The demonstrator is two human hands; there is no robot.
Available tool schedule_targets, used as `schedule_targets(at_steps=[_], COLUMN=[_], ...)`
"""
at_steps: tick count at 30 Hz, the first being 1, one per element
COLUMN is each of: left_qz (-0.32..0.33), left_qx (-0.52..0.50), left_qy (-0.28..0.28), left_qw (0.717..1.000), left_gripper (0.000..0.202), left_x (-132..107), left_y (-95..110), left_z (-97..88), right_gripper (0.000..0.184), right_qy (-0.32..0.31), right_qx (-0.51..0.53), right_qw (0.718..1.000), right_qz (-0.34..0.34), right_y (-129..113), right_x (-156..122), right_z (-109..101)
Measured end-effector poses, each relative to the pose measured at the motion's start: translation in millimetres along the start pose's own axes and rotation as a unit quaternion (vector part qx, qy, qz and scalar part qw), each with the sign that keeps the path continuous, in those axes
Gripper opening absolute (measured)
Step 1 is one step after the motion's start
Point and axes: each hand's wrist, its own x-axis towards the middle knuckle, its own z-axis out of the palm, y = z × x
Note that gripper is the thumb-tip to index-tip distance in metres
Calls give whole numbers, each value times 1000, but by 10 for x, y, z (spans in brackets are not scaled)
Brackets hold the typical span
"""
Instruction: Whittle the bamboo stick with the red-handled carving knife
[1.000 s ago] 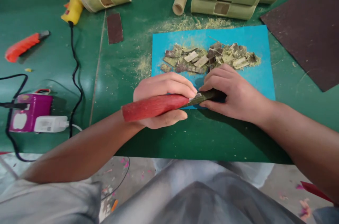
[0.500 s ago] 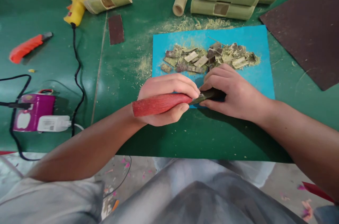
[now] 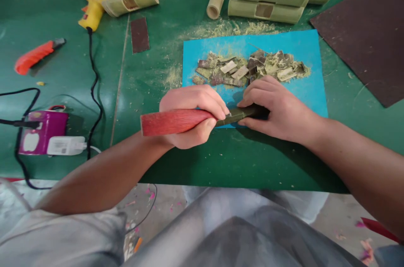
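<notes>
My left hand is wrapped around a red-handled tool. The handle is flat and broad at its left end and narrows toward my fingertips. Only a bit of metal shows at its tip, so its kind is unclear. The tip lies on a dark green bamboo piece, whose right part is covered by my right hand. That hand grips the bamboo between thumb and fingers. Beneath it is a blue sheet bearing a heap of brown and pale scraps and shavings.
Cut bamboo tubes with square openings lie along the back. At left are a yellow glue gun, an orange utility knife, a purple power socket and cords. A dark brown sheet covers the right side.
My left hand has slid to the left with the red-handled tool, uncovering more of the bamboo. My right hand stays in place.
</notes>
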Motion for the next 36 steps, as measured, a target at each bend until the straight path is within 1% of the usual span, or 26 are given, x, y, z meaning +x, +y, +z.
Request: schedule_targets(at_steps=[3,7,14,18,23,26,29,32,36], left_qz=[20,24,20,38,28,63,76,73,76], left_qx=[-8,-6,-2,-12,-18,-37,-48,-66,-70], left_qy=[14,38,44,47,63,91,127,130,116], left_qw=[1000,999,999,998,997,993,988,987,988], left_gripper=[10,12,11,9,12,17,18,19,18], left_x=[-11,-18,-29,-43,-61,-59,-63,-72,-70], left_y=[-11,-8,-1,-6,-27,-71,-121,-140,-112], left_z=[-8,-11,4,-4,1,26,52,65,63], right_gripper=[12,10,10,10,11,12,13,13,12], right_qy=[4,5,0,6,8,11,8,4,3], right_qx=[2,9,6,5,13,10,7,7,1], right_qw=[1000,1000,1000,1000,1000,1000,1000,1000,1000], right_qz=[-3,-5,-4,-6,-12,-11,-9,-4,1], right_y=[-2,-4,-5,3,10,7,8,16,17], right_x=[3,10,5,-1,3,3,1,-1,-2], right_z=[0,-3,-7,1,4,3,5,7,3])
